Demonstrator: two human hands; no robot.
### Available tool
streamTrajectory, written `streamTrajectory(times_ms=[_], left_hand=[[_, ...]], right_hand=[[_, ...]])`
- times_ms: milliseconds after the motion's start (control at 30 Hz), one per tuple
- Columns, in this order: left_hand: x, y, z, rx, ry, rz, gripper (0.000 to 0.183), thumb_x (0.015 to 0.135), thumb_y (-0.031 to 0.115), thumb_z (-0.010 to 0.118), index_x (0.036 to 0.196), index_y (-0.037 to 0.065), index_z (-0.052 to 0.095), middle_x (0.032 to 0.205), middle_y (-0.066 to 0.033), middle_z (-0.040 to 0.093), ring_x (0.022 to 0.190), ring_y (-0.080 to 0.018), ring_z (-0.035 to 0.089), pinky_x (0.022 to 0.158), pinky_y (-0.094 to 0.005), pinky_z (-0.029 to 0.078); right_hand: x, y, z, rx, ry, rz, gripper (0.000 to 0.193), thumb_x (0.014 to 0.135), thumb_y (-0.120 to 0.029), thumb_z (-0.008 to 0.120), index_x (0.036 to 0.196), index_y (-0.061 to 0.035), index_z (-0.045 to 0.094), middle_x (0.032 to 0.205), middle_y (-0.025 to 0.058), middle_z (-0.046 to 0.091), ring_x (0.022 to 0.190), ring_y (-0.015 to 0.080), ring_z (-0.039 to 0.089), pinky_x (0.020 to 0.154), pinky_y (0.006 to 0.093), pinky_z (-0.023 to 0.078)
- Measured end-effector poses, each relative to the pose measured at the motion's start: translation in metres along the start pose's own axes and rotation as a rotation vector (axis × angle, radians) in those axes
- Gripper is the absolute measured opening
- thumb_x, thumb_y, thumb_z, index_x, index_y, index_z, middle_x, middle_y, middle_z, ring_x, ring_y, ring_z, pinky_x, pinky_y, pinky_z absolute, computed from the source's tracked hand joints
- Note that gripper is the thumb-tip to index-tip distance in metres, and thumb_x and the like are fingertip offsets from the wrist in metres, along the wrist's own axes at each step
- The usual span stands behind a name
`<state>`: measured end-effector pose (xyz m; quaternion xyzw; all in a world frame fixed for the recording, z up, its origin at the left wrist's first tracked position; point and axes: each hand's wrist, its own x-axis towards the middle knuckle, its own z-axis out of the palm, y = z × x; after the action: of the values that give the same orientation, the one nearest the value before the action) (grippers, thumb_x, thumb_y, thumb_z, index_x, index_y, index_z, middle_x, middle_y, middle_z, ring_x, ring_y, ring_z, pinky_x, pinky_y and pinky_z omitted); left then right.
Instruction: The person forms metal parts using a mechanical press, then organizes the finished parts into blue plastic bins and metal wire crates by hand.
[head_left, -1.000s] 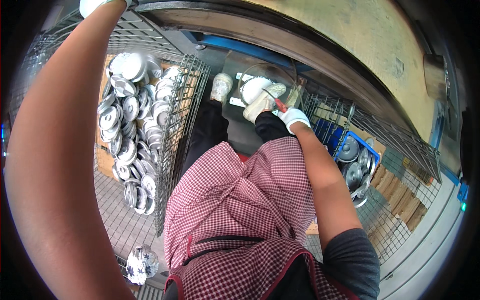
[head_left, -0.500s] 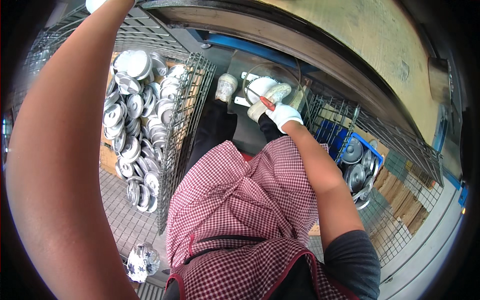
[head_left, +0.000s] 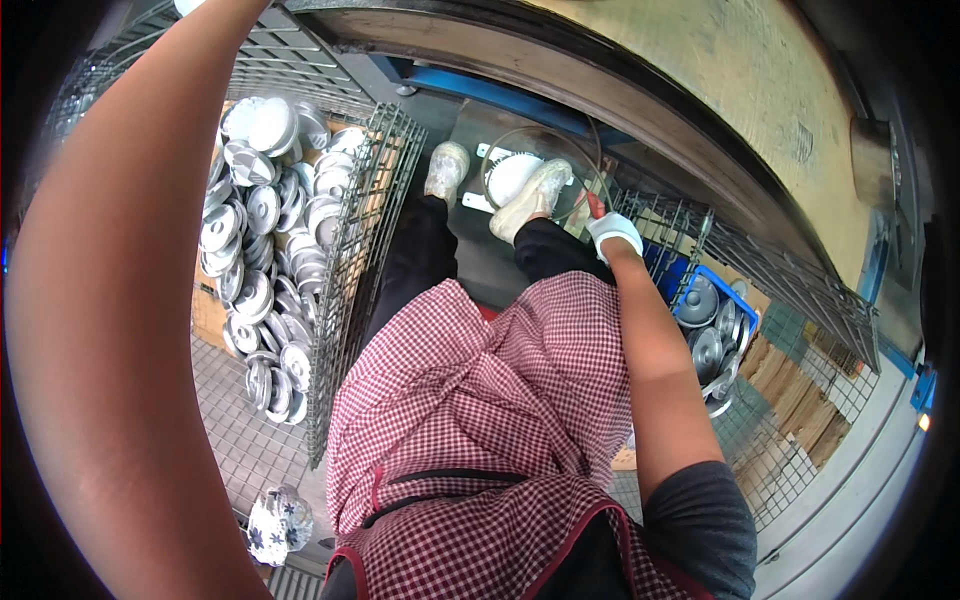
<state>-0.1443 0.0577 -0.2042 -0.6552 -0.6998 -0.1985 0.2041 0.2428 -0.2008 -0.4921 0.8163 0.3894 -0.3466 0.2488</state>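
Note:
My right hand (head_left: 615, 236), in a white glove, is closed round a red-handled tool (head_left: 596, 206) beside my right knee. The tool's far end does not stand out, so I cannot tell its exact kind. Past the hand lies my right shoe (head_left: 532, 200), against a white round piece (head_left: 512, 176) with a dark toothed edge on the floor. My left arm (head_left: 110, 300) reaches up across the left side. Of my left hand (head_left: 188, 6) only a bit of white glove shows at the top edge; its fingers are out of sight.
A wire cage (head_left: 345, 270) on the left holds a heap of silver metal discs (head_left: 262, 210). At right, a blue crate (head_left: 712, 272) holds more grey discs (head_left: 705, 350). A wooden-topped bench (head_left: 720, 80) spans the top. A thin cable loop (head_left: 487, 170) lies around my right shoe.
My right hand has moved right, away from over my right shoe, carrying the red-handled tool, which now points more upward. My left arm has stayed nearly in place.

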Motion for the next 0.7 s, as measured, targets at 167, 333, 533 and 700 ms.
streamTrajectory(times_ms=[167,333,533,700], left_hand=[[-0.001,-0.003,0.002,-0.006,0.012,0.001,0.056,0.101,0.040,0.029,0.086,0.004,0.069,0.090,-0.0205,0.067,0.088,-0.0391,0.062,0.081,-0.0458,0.046],[0.001,-0.006,0.003,0.056,0.024,0.060,0.056,0.100,0.040,0.029,0.086,0.004,0.070,0.091,-0.0199,0.068,0.088,-0.0389,0.062,0.081,-0.0455,0.046],[-0.002,-0.001,-0.004,0.025,-0.004,0.023,0.055,0.100,0.038,0.028,0.084,0.005,0.069,0.090,-0.0198,0.068,0.086,-0.0386,0.062,0.081,-0.0457,0.046],[-0.001,-0.001,-0.005,0.008,-0.033,0.013,0.055,0.100,0.037,0.028,0.084,0.005,0.069,0.090,-0.0202,0.067,0.086,-0.0390,0.062,0.081,-0.0470,0.045]], right_hand=[[0.002,-0.006,0.005,0.006,-0.004,-0.028,0.083,0.092,-0.069,0.017,0.115,-0.0069,0.066,0.118,0.0219,0.061,0.117,0.0377,0.056,0.096,0.0452,0.045],[0.009,-0.003,0.010,0.051,-0.050,-0.006,0.082,0.092,-0.068,0.016,0.116,-0.0068,0.065,0.117,0.0210,0.063,0.116,0.0369,0.057,0.094,0.0449,0.046],[-0.004,-0.019,0.001,0.097,-0.061,0.023,0.071,0.092,-0.064,0.028,0.116,-0.0095,0.065,0.118,0.0194,0.063,0.115,0.0360,0.057,0.095,0.0432,0.046],[-0.024,-0.034,0.001,-0.230,-0.175,-0.307,0.054,0.078,-0.043,0.056,0.118,-0.0083,0.065,0.122,0.0182,0.061,0.116,0.0348,0.057,0.098,0.0402,0.045]])
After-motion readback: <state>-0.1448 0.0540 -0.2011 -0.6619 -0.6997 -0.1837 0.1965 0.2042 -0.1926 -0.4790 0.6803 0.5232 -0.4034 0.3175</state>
